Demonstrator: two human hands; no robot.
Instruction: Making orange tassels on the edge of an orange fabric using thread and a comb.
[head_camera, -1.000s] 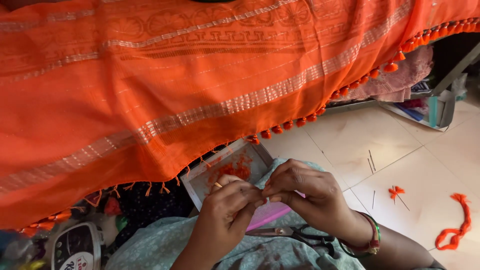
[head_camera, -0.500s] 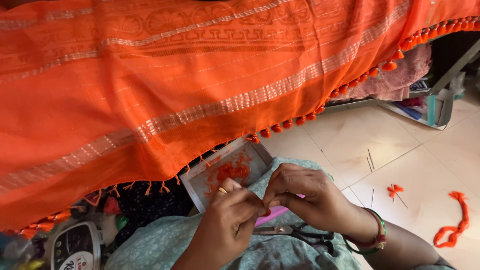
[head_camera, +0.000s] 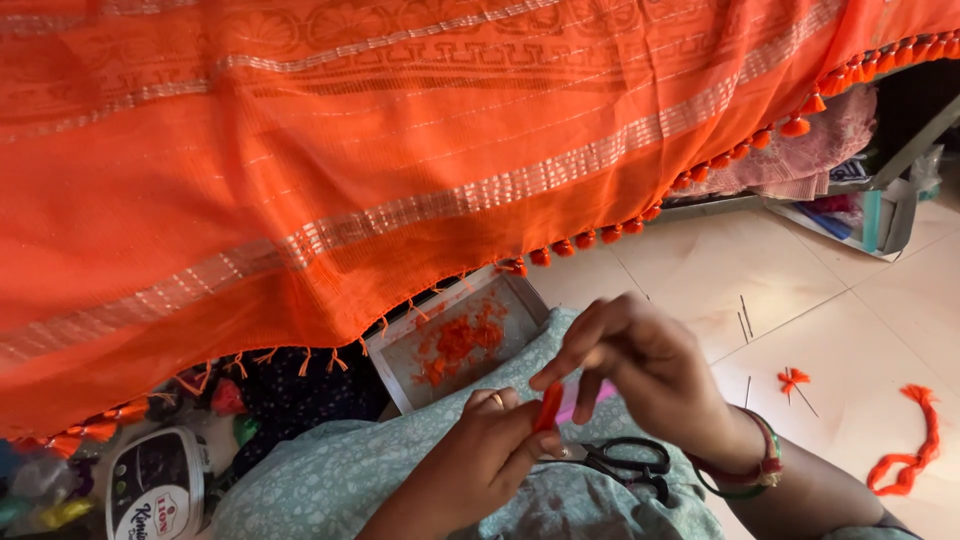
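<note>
Orange thread bundle (head_camera: 549, 405) upright, pinched by both hands

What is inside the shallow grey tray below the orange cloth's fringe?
The tray holds a loose heap of orange thread scraps. The orange cloth overhangs its far edge, so that part's contents are hidden.

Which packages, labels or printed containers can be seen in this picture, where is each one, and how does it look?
Round tin lid: bottom left corner, beside the lap; white face with a black printed label and a red mark.
Open box: far right on the floor, under the shelf; teal and white sides, coloured items inside.
Grey tray: centre, below the orange cloth; rectangular, unlabelled, holding orange thread scraps.
</note>
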